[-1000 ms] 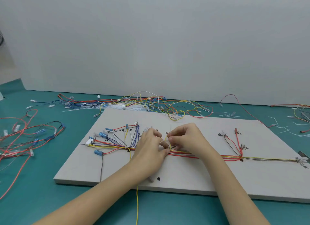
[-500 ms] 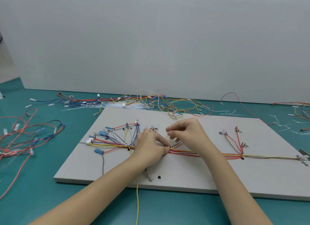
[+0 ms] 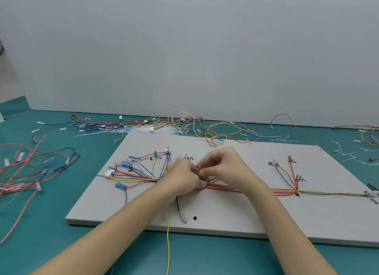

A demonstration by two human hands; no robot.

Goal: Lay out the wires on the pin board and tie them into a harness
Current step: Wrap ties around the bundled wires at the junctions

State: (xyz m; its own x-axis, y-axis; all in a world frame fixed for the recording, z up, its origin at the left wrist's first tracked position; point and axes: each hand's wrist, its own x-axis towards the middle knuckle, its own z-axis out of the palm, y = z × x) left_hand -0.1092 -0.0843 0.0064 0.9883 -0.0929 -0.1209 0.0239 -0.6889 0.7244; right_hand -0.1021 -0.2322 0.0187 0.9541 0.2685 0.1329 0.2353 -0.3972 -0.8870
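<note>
Matt, smooth grey pin board [image 3: 235, 217] — plastic-coated wires [image 3: 287, 191] with a slight sheen; the teal bench [image 3: 61, 203] looks smooth and matt.

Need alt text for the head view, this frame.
Both hands, left hand and right hand, pinch a thin white cable tie over the wire bundle on the grey pin board; loose wires lie behind.

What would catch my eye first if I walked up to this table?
Two bare hands, left hand and right hand, meet mid-board, pinching a thin white cable tie over a bundle of coloured wires laid along the pale grey rectangular pin board. Behind it sprawls a tangle of loose coloured wires.
</note>
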